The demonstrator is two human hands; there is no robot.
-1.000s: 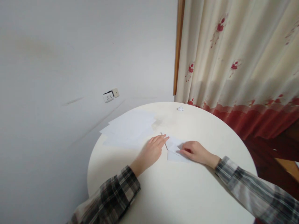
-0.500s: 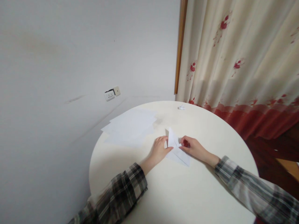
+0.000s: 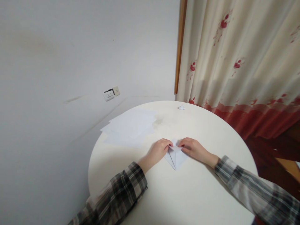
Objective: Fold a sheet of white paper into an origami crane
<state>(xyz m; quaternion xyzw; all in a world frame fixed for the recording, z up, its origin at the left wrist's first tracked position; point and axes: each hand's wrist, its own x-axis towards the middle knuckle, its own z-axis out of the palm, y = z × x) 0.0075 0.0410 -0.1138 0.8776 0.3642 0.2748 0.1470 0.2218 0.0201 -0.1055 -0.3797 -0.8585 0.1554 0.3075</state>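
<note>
A folded white sheet of paper (image 3: 178, 158) lies on the round white table (image 3: 187, 193), its pointed end toward me and a flap across its far part. My left hand (image 3: 161, 149) pinches the paper's left upper corner, fingers curled. On the other side, my right hand (image 3: 192, 148) has its thumb and fingers closed on the right upper corner. The fingers partly hide the paper's far edge.
Several loose white sheets (image 3: 131, 126) overlap at the table's left back. A small crumpled or folded white paper piece (image 3: 181, 107) sits near the far edge. Beyond stand a wall with a socket (image 3: 109, 95) and a flowered curtain (image 3: 234, 78).
The folded paper has been turned, so its point now faces me instead of the lower right. My right hand has closed on its right corner; my left hand has shifted its grip.
</note>
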